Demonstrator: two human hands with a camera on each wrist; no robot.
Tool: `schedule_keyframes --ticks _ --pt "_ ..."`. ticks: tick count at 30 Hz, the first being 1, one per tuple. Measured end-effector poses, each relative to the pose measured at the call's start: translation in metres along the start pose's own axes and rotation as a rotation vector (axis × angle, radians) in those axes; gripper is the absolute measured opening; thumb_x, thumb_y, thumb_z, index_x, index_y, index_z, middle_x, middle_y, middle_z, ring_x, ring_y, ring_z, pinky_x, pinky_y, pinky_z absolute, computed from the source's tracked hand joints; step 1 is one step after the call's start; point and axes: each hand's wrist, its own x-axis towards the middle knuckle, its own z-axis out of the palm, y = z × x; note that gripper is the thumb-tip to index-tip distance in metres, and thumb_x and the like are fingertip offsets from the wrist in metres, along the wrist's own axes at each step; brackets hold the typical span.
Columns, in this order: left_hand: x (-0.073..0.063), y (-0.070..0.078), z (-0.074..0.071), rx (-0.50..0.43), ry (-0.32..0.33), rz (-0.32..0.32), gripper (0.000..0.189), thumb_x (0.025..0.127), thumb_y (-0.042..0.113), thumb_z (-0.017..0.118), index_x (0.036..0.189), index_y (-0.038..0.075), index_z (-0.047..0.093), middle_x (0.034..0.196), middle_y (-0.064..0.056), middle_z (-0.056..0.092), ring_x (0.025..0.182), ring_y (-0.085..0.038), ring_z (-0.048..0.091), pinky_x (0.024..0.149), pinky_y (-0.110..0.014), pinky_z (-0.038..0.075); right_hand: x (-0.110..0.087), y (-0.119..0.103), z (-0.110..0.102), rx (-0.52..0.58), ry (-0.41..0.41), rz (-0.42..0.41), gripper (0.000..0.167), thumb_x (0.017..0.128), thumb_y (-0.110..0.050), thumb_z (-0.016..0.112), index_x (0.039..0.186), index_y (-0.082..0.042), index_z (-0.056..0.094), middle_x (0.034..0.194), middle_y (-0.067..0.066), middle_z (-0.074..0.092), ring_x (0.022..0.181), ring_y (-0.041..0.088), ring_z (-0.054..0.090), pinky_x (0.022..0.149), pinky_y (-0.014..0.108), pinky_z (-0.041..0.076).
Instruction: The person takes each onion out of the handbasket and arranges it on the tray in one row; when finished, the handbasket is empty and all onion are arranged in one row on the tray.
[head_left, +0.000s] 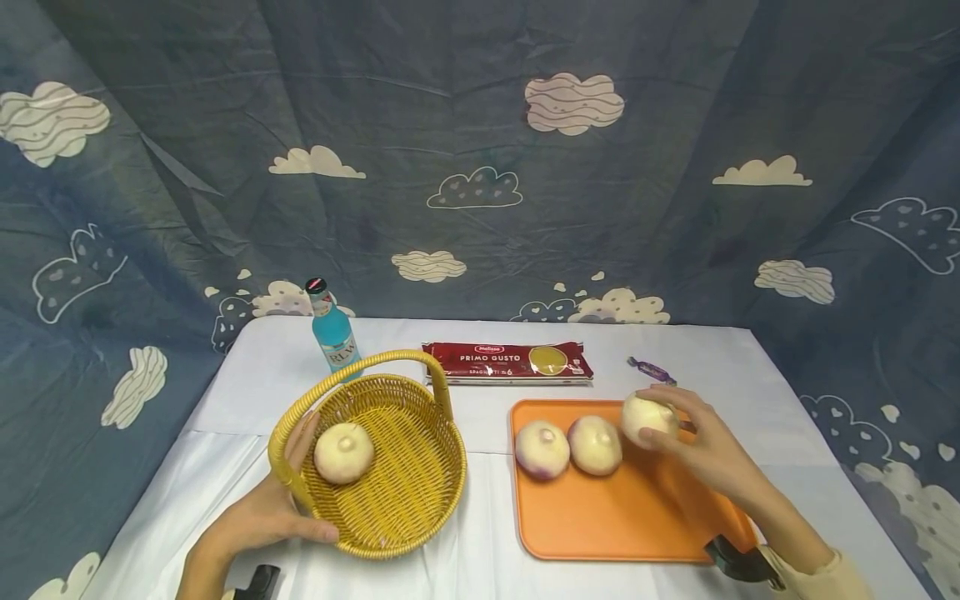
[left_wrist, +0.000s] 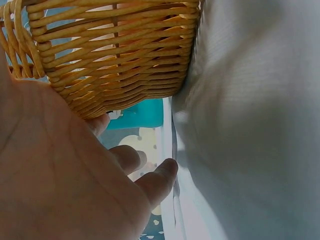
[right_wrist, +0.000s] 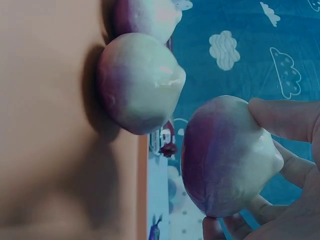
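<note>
My right hand grips a white and purple turnip between thumb and fingers. In the right wrist view the held turnip hangs apart from the tray surface, its purple side facing the tray. Two more turnips, one on the left and one beside it, sit side by side on the orange tray. My left hand rests against the left side of a yellow wicker basket, fairly straight fingers spread along its wall. Inside the basket, toward the left, lies another turnip.
Behind the basket stands a bottle of blue drink. A red spaghetti pack lies along the back of the white-covered table, with a purple wrapped candy to its right. A cloud-patterned cloth hangs behind.
</note>
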Motion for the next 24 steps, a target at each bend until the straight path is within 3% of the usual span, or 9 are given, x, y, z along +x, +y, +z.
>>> schedule_keyframes --ticks 8,13,15,17,20,22,24 --pt "0.0 -0.001 0.0 0.004 -0.001 0.001 0.148 0.063 0.027 0.096 0.16 0.014 -0.016 0.164 -0.02 -0.024 0.144 -0.055 -0.021 0.104 -0.081 -0.005 -0.004 0.008 0.001 0.007 -0.01 0.049 0.054 0.092 -0.024 0.074 0.14 -0.007 0.055 0.149 0.022 0.041 0.138 0.043 0.032 0.101 0.074 0.035" --pt "0.0 -0.001 0.0 0.009 -0.002 0.005 0.148 0.063 0.027 0.096 0.16 0.013 -0.016 0.163 -0.021 -0.024 0.144 -0.055 -0.021 0.104 -0.081 -0.004 -0.007 0.016 0.005 -0.012 -0.006 0.002 0.051 0.091 -0.017 0.075 0.137 -0.005 0.057 0.145 0.023 0.045 0.133 0.039 0.038 0.099 0.07 0.042" --pt "0.0 -0.001 0.0 0.01 -0.001 0.006 0.148 0.063 0.027 0.096 0.16 0.012 -0.015 0.163 -0.021 -0.024 0.144 -0.056 -0.021 0.103 -0.081 -0.004 -0.007 0.019 0.007 -0.027 0.0 -0.022 0.05 0.091 -0.015 0.075 0.136 -0.005 0.058 0.142 0.02 0.049 0.131 0.028 0.041 0.099 0.06 0.048" --pt "0.0 -0.001 0.0 0.011 0.0 0.006 0.148 0.063 0.027 0.096 0.16 0.012 -0.015 0.163 -0.021 -0.024 0.144 -0.056 -0.02 0.103 -0.081 -0.004 -0.007 0.023 0.008 -0.031 0.006 -0.039 0.049 0.09 -0.014 0.076 0.135 -0.007 0.059 0.139 0.016 0.052 0.127 0.014 0.042 0.097 0.043 0.052" --pt "0.0 -0.001 0.0 0.013 0.003 0.005 0.148 0.063 0.026 0.096 0.16 0.013 -0.015 0.164 -0.022 -0.022 0.144 -0.057 -0.019 0.103 -0.082 -0.004 -0.007 0.028 0.01 -0.025 0.012 -0.06 0.048 0.089 -0.012 0.077 0.133 -0.006 0.06 0.135 0.013 0.055 0.12 -0.005 0.04 0.09 0.02 0.048" --pt "0.0 -0.001 0.0 0.013 0.003 0.005 0.148 0.063 0.026 0.096 0.16 0.015 -0.015 0.164 -0.022 -0.022 0.144 -0.057 -0.019 0.103 -0.082 -0.004 -0.007 0.031 0.01 -0.029 0.011 -0.06 0.048 0.088 -0.012 0.077 0.133 -0.006 0.06 0.134 0.013 0.055 0.118 -0.009 0.039 0.088 0.016 0.047" --pt "0.0 -0.001 0.0 0.014 0.005 0.007 0.148 0.063 0.027 0.096 0.16 0.015 -0.015 0.164 -0.022 -0.022 0.144 -0.057 -0.019 0.103 -0.083 -0.003 -0.008 0.033 0.011 -0.046 0.011 -0.047 0.048 0.089 -0.013 0.077 0.133 -0.007 0.06 0.134 0.012 0.056 0.117 -0.011 0.037 0.09 0.024 0.049"
